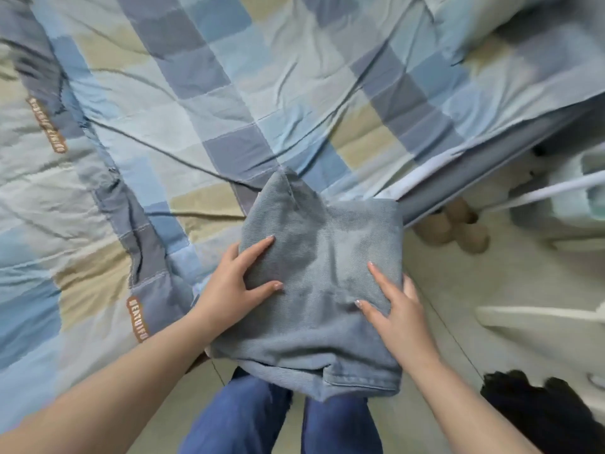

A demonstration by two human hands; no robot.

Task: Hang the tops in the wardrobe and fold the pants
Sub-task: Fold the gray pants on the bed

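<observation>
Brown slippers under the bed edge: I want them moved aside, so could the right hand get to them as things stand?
Probably not yet: the right hand is holding the folded jeans together with the left hand. Otherwise the floor toward the brown slippers looks unobstructed.

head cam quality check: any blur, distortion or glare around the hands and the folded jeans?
Head view: strong wide-angle bend, the bed edge curves and the forearms splay. Soft, even light, no glare, only faint shadows under the folded jeans. Left hand and right hand are fairly sharp; the right side is smeared, so the brown objects on the floor cannot be identified.
</observation>
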